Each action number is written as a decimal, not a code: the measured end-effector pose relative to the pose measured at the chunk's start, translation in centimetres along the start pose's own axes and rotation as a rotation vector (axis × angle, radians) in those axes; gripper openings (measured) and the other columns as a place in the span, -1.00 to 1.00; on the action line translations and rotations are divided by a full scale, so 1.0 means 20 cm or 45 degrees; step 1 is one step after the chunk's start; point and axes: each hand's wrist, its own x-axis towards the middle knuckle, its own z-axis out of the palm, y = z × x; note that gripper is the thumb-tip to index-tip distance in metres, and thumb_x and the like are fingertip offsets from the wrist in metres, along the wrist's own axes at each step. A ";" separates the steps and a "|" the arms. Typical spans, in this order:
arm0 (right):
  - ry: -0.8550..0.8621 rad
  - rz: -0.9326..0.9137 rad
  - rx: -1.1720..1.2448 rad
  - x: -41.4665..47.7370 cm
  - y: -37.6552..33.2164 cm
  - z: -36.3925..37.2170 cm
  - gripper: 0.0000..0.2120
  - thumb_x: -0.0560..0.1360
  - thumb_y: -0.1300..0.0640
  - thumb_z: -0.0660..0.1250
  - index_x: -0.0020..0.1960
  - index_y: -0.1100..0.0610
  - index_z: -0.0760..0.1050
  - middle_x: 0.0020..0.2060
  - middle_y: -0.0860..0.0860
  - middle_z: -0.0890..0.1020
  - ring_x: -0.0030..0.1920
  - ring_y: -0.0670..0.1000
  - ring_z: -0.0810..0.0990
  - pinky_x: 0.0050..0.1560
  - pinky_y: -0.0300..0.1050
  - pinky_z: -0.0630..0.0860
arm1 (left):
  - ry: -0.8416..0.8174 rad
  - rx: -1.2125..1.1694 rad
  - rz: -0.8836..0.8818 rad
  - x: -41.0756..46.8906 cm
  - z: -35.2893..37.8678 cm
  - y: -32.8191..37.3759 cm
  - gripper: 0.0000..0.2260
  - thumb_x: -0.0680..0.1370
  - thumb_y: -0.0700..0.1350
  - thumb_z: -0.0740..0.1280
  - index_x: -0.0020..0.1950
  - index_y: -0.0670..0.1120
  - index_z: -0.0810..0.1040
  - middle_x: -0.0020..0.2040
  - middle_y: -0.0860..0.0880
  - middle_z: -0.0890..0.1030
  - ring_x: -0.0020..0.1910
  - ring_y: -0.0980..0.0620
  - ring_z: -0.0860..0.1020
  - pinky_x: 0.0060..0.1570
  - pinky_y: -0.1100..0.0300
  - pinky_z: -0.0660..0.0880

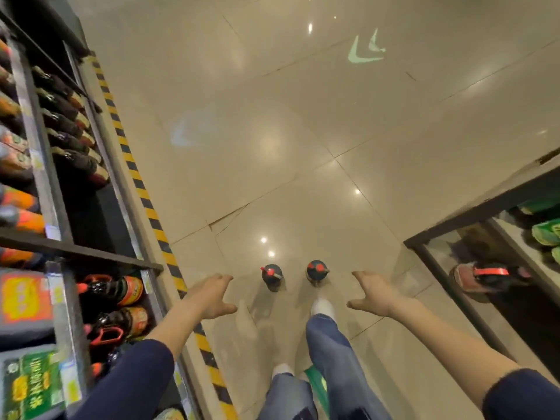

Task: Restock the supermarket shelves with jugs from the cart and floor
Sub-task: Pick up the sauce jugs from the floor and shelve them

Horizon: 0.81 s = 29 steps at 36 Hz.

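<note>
Two dark jugs with red caps and handles stand upright on the tiled floor, one on the left [272, 276] and one on the right [316, 272], just ahead of my feet. My left hand [212, 297] hovers open to the left of them, fingers spread, touching nothing. My right hand [375, 295] hovers open to their right, also holding nothing. Both hands are above and apart from the jugs. On the left, a dark shelf unit [100, 256] holds rows of similar dark jugs with red handles [118, 294].
A yellow-and-black hazard strip [145, 195] runs along the shelf base on the left. A black-framed shelf or cart [472, 213] at the right holds a red-handled jug [485, 278] and green packs [545, 233]. Glossy beige floor [303, 116] stretches ahead.
</note>
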 end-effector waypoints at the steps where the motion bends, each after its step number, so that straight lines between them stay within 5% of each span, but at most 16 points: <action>1: -0.004 0.002 0.011 0.05 0.01 0.01 -0.33 0.43 -0.15 0.36 0.36 0.25 0.31 0.29 0.18 0.47 0.29 0.17 0.43 0.26 -0.01 0.38 | -0.005 -0.006 0.002 0.05 0.01 0.00 -0.30 0.50 0.14 0.34 0.52 -0.08 0.13 0.44 -0.08 0.33 0.36 -0.05 0.37 0.25 0.11 0.41; 19: 0.006 0.126 0.174 0.96 0.25 0.58 -0.20 0.44 -0.14 0.37 0.49 0.22 0.14 0.41 0.16 0.35 0.41 0.13 0.31 0.35 -0.07 0.31 | 0.021 -0.080 -0.080 1.07 0.63 -0.11 -0.20 0.45 0.19 0.37 0.54 -0.05 0.07 0.46 -0.05 0.32 0.38 -0.04 0.35 0.22 0.13 0.43; 29: 0.064 0.187 0.284 1.45 0.42 1.01 -0.20 0.43 -0.10 0.39 0.50 0.19 0.12 0.45 0.12 0.31 0.43 0.10 0.28 0.35 -0.11 0.28 | 0.158 -0.628 -0.117 1.67 1.19 -0.18 -0.06 0.37 0.14 0.49 0.54 -0.16 0.04 0.51 -0.14 0.23 0.46 -0.07 0.26 0.37 0.11 0.28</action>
